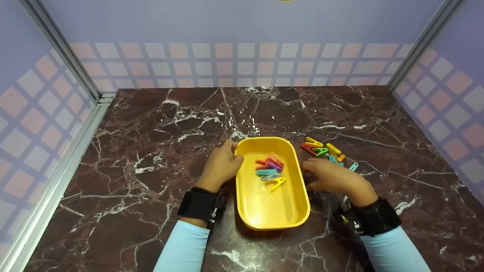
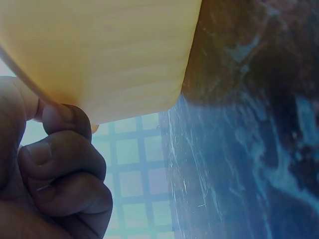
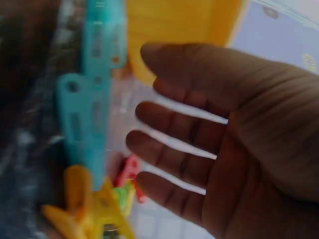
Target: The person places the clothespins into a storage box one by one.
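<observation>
A yellow plastic basin stands on the dark marbled table, several coloured clothespins lying inside it. My left hand pinches the basin's left rim between thumb and curled fingers; the left wrist view shows the fingers bunched beneath the rim. To the basin's right is my right hand, fingers apart and nothing held. In the right wrist view, teal clothespins lie close to its fingertips, with yellow clothespins below. One yellow clothespin rests on the basin floor near a teal clothespin.
Loose clothespins, among them a red clothespin and a green clothespin, lie in a pile right of the basin. Tiled-pattern panels enclose the table at the back and both sides.
</observation>
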`<state>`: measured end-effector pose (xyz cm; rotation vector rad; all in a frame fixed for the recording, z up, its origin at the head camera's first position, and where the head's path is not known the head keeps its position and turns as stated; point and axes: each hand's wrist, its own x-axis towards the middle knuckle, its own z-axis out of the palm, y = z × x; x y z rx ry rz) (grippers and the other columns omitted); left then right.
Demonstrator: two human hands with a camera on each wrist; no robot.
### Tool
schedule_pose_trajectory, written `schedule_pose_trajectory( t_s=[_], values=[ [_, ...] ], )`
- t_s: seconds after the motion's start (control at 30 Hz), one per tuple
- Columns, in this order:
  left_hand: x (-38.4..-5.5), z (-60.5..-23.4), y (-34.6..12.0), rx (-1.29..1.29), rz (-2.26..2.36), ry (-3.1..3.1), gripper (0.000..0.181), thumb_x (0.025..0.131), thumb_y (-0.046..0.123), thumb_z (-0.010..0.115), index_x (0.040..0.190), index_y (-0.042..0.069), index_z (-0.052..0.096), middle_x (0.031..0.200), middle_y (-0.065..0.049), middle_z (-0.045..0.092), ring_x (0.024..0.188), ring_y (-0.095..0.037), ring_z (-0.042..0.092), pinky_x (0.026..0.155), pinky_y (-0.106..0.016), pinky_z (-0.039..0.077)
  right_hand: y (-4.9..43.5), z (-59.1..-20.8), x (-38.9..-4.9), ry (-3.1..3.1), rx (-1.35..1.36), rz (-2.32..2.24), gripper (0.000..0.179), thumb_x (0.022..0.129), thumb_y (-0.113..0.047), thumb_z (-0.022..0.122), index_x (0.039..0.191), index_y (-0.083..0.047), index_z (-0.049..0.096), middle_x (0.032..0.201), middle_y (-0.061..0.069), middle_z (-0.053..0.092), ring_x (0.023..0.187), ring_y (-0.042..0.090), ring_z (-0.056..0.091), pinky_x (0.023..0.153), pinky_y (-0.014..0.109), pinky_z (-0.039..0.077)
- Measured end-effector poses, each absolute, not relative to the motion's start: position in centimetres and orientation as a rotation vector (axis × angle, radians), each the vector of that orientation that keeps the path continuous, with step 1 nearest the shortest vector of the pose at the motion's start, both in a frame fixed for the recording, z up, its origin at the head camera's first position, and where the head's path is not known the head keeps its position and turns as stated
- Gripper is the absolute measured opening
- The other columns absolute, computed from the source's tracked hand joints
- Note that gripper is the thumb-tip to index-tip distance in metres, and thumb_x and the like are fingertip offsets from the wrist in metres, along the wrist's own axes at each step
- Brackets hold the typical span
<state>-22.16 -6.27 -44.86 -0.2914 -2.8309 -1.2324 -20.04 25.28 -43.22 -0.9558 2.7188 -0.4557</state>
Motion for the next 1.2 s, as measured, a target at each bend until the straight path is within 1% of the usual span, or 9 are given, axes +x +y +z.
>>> schedule_pose_trajectory(
  t_s=[0.13, 0.23, 0.27, 0.37, 0.5, 0.73, 0.9, 1.0, 1.2],
  values=[
    [-22.2, -44.8, -6.3, -0.297, -1.228, -2.826, 0.029, 0.088, 0.018, 0.059, 0.114, 0.004, 0.060, 0.071, -0.003, 0.061, 0.069, -0.022, 0.061, 0.066, -0.037, 0.051, 25.3, -44.1, -20.0, 2.676, -0.936, -0.445, 0.041, 0.081, -0.018, 0.079, 0.120, -0.014, 0.065, 0.110, 0.006, 0.061, 0.104, 0.027, 0.056, 0.089, 0.045, 0.047],
    [-22.2, -44.8, -6.4, -0.310, -1.239, -2.818, 0.028, 0.088, 0.018, 0.059, 0.113, 0.004, 0.060, 0.069, -0.002, 0.059, 0.068, -0.022, 0.060, 0.065, -0.037, 0.050, 25.2, -44.5, -20.0, 2.670, -0.916, -0.427, 0.044, 0.086, -0.025, 0.077, 0.127, -0.017, 0.065, 0.118, 0.008, 0.061, 0.112, 0.029, 0.055, 0.095, 0.048, 0.046],
    [-22.2, -44.9, -6.4, -0.314, -1.244, -2.814, 0.028, 0.088, 0.017, 0.059, 0.112, 0.004, 0.060, 0.068, -0.002, 0.059, 0.067, -0.022, 0.060, 0.064, -0.037, 0.050, 25.3, -44.5, -20.0, 2.680, -0.920, -0.423, 0.042, 0.087, -0.025, 0.076, 0.126, -0.016, 0.066, 0.117, 0.008, 0.061, 0.109, 0.029, 0.056, 0.093, 0.048, 0.046],
    [-22.1, -44.9, -6.4, -0.309, -1.246, -2.805, 0.028, 0.088, 0.017, 0.059, 0.112, 0.004, 0.060, 0.065, -0.001, 0.057, 0.066, -0.022, 0.059, 0.063, -0.037, 0.050, 25.4, -44.5, -20.0, 2.727, -0.921, -0.419, 0.028, 0.087, -0.019, 0.075, 0.114, -0.014, 0.070, 0.103, 0.006, 0.061, 0.093, 0.023, 0.056, 0.082, 0.043, 0.048],
    [-22.1, -44.8, -6.4, -0.294, -1.241, -2.814, 0.030, 0.088, 0.018, 0.059, 0.114, 0.003, 0.060, 0.065, -0.001, 0.057, 0.067, -0.022, 0.059, 0.065, -0.037, 0.050, 26.2, -44.4, -20.3, 2.771, -0.814, -0.419, 0.013, 0.087, -0.010, 0.073, 0.099, -0.012, 0.068, 0.092, 0.004, 0.058, 0.080, 0.018, 0.051, 0.072, 0.037, 0.046],
    [-22.2, -44.8, -6.2, -0.294, -1.251, -2.838, 0.030, 0.090, 0.018, 0.059, 0.116, 0.003, 0.059, 0.067, -0.003, 0.059, 0.065, -0.022, 0.060, 0.063, -0.037, 0.050, 27.2, -44.6, -20.4, 2.789, -0.751, -0.425, 0.012, 0.086, -0.009, 0.072, 0.097, -0.009, 0.066, 0.093, 0.003, 0.062, 0.079, 0.017, 0.055, 0.074, 0.039, 0.048],
    [-22.3, -44.8, -6.1, -0.309, -1.237, -2.850, 0.029, 0.090, 0.018, 0.058, 0.115, 0.003, 0.059, 0.069, -0.004, 0.060, 0.063, -0.021, 0.059, 0.060, -0.035, 0.048, 27.1, -44.4, -20.3, 2.806, -0.768, -0.448, 0.017, 0.082, -0.008, 0.075, 0.095, -0.009, 0.064, 0.087, 0.002, 0.063, 0.074, 0.016, 0.053, 0.070, 0.037, 0.046],
    [-22.3, -44.9, -6.2, -0.310, -1.238, -2.838, 0.029, 0.089, 0.018, 0.058, 0.114, 0.003, 0.059, 0.072, -0.005, 0.062, 0.065, -0.021, 0.060, 0.061, -0.035, 0.048, 26.9, -44.2, -20.2, 2.847, -0.809, -0.414, 0.019, 0.081, -0.007, 0.076, 0.090, -0.010, 0.060, 0.082, 0.002, 0.059, 0.073, 0.017, 0.050, 0.069, 0.037, 0.044],
    [-22.2, -44.9, -6.3, -0.299, -1.251, -2.810, 0.027, 0.089, 0.016, 0.059, 0.113, 0.003, 0.060, 0.073, -0.004, 0.063, 0.066, -0.021, 0.061, 0.063, -0.036, 0.049, 26.0, -44.4, -20.3, 2.852, -0.910, -0.349, 0.020, 0.082, -0.004, 0.075, 0.095, -0.011, 0.061, 0.090, 0.004, 0.057, 0.081, 0.018, 0.052, 0.073, 0.039, 0.046]
  ],
)
